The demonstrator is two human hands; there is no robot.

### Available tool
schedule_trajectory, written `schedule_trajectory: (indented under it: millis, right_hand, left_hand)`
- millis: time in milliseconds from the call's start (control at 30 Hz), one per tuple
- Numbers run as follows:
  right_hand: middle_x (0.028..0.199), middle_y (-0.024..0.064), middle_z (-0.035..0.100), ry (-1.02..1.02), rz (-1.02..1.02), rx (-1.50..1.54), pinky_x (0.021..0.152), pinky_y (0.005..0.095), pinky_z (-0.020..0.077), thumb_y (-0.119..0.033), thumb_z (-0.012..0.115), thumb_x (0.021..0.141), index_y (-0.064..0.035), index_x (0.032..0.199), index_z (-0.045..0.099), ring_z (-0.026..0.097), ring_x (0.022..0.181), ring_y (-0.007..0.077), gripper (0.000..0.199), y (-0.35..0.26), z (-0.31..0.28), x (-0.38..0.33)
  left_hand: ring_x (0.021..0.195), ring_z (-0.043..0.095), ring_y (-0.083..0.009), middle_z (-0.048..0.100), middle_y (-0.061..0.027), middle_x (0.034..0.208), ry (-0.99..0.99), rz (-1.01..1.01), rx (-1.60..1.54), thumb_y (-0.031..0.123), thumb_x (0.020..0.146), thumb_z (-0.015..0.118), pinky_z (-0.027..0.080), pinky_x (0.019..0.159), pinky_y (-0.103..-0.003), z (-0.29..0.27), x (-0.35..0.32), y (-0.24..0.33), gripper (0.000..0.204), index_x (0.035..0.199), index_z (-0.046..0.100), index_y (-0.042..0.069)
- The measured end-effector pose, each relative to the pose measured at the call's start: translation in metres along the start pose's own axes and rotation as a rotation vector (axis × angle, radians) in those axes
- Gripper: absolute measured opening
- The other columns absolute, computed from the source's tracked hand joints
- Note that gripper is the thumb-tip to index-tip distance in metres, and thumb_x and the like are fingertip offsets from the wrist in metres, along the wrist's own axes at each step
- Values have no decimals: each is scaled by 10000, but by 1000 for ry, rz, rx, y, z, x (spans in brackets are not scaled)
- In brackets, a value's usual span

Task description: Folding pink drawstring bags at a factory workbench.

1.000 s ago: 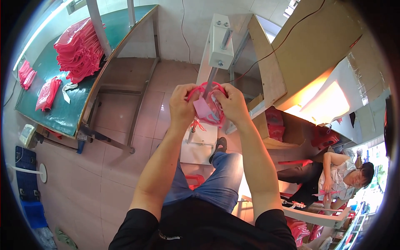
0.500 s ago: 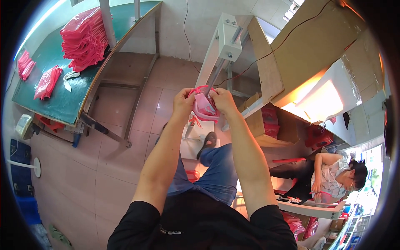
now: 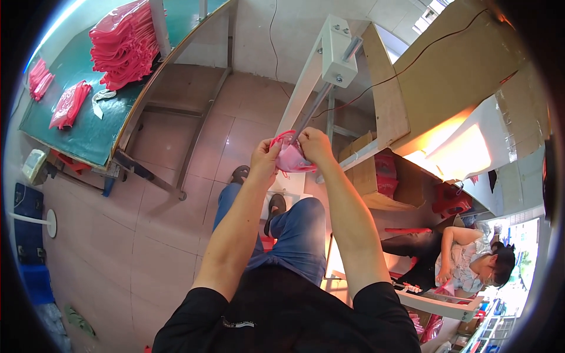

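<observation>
Both hands hold a pink, partly see-through plastic pouch (image 3: 289, 157) in front of my body. My left hand (image 3: 265, 156) pinches its left side near a brighter pink rim. Fingers of my right hand (image 3: 316, 145) are closed on its upper right edge. The lower end of a slanting metal rod (image 3: 315, 105) reaches the pouch between the hands; whether it goes inside I cannot tell. The rod comes down from a white metal frame (image 3: 339, 66).
On the left, a green-topped table (image 3: 70, 126) carries a tall stack of pink plastic pouches (image 3: 125, 44) and smaller bundles. At right stand a lit cardboard enclosure (image 3: 438, 112) and an open cardboard box (image 3: 368, 185). A co-worker (image 3: 462, 256) sits at lower right. A thin cable crosses above.
The pouch has turned: its round pink rim faced up and now it hangs flatter, its smooth side showing. My legs have shifted. The view has moved slightly.
</observation>
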State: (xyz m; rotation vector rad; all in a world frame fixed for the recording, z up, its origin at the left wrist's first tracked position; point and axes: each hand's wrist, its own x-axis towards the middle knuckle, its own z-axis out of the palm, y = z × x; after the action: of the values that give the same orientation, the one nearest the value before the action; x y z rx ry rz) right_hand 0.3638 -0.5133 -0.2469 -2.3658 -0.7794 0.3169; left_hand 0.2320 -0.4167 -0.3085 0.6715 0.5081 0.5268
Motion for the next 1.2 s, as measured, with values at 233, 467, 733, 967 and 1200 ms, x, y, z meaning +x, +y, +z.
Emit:
schedule_trajectory:
  millis: [233,467,733,967,1200]
  right_hand:
    - [728,107,666,102,14,234,561,328,476,-235,646,945,4,904,698,625,618,148,247,27,18,-7]
    - [814,78,679,71,172,691,667,335,505,-246,665,946,31,958,678,635,739,162,278,13,19,5]
    - [867,60,656,88,224,777,619,305,480,-182,635,972,24,992,647,604,722,128,208,38,49,2]
    - [920,165,695,186,269,425,730,378,515,-159,617,964,13,1047,645,663,829,222,194,62,102,11]
    - [898,98,661,176,258,783,677,342,505,-119,611,968,12,1010,633,616,793,175,139,89,137,33]
  left_hand:
    - [821,646,-120,645,-48,1026,-12,-71,-76,191,960,695,552,652,-254,16,-19,6,262,1154,567,70]
    - [908,660,-158,645,-82,1035,-8,55,145,27,932,632,564,728,-290,-3,18,-9,250,1168,551,44]
    - [968,645,-214,659,-109,1089,-7,525,630,31,923,625,512,861,-314,-13,50,-29,340,1253,543,17]
    - [841,582,-119,638,-47,947,148,-35,102,178,964,638,481,736,-277,-26,21,-63,182,1056,616,23]
    - [805,589,-85,628,-15,942,-17,157,517,162,1007,582,477,688,-232,-48,37,-67,162,1114,600,41]
